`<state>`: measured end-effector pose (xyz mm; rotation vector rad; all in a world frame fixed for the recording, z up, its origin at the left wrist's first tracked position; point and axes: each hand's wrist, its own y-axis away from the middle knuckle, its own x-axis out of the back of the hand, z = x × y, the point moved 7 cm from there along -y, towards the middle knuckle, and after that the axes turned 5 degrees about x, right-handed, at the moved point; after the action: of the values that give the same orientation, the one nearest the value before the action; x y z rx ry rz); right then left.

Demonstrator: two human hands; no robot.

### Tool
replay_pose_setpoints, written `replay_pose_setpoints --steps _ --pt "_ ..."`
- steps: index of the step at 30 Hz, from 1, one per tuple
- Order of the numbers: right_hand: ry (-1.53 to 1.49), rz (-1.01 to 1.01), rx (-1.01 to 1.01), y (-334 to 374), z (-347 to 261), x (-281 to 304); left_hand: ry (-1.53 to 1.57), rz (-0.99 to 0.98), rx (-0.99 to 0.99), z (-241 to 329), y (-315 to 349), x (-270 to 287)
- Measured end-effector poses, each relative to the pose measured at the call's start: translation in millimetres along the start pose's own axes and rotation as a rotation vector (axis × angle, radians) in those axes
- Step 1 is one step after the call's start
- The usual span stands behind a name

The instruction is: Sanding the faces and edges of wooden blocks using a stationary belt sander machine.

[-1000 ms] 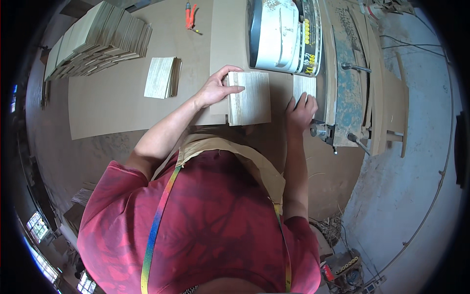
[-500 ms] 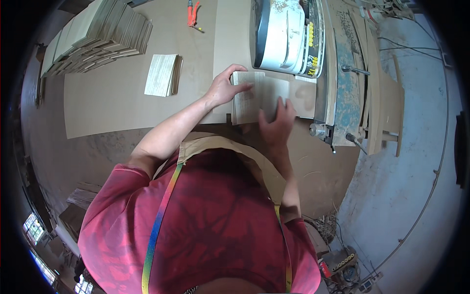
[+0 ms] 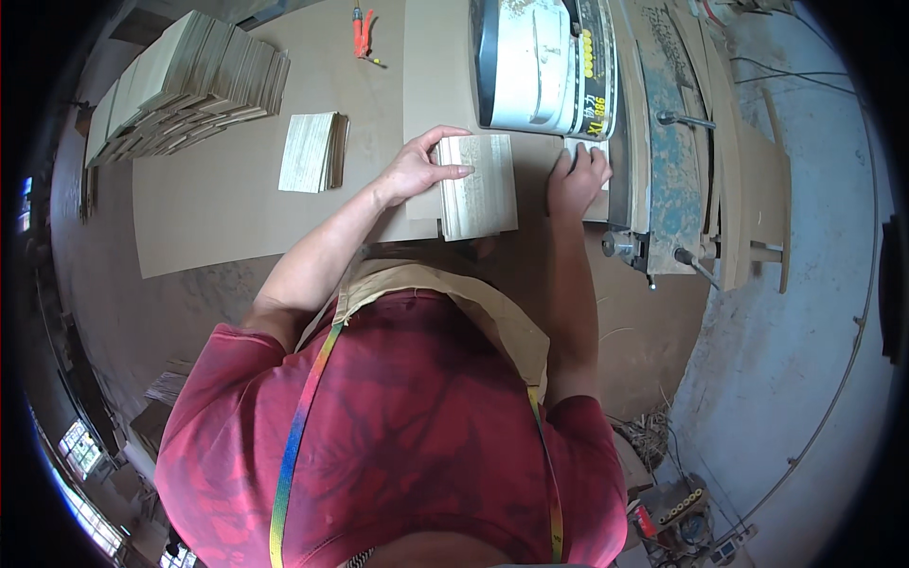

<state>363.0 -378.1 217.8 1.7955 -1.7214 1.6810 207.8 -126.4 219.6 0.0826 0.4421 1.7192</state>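
Note:
My left hand grips a stack of thin, pale wooden panels by its left side, with the thumb over the top face. The stack is at the near edge of the table, in front of my apron. To its right, my right hand reaches toward a pale flat piece beside the white bucket. Its bent fingers are apart and their tips touch the piece, which they partly cover. A smaller stack of similar panels lies farther left.
A white bucket with a dark label stands beyond my hands. Rows of stacked panels fill the far left. Red-handled pliers lie at the back. A worn blue metal machine with protruding handles borders the right side.
My right hand has moved right, away from the stack to the pale piece by the bucket. A panel blurred beside the stack earlier no longer shows there. My left hand keeps its grip.

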Motion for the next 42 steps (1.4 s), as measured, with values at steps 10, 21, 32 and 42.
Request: replay_pose_setpoints --steps 10,21,32,42 --pt "-0.326 -0.324 0.005 56.5 -124.0 53.6 -0.283 0.159 -0.011 2.0 -5.9 -13.6" --pt "-0.511 -0.418 -0.154 60.9 -103.7 68.1 -0.107 -0.006 0.113 4.2 7.5 -4.4" --pt "0.022 -0.147 -0.067 64.1 -11.9 69.1 -0.182 -0.029 0.071 -2.6 15.4 11.8" --pt "0.007 -0.019 -0.019 -7.6 -11.7 15.2 -0.133 0.024 0.029 -1.9 2.4 -4.4"
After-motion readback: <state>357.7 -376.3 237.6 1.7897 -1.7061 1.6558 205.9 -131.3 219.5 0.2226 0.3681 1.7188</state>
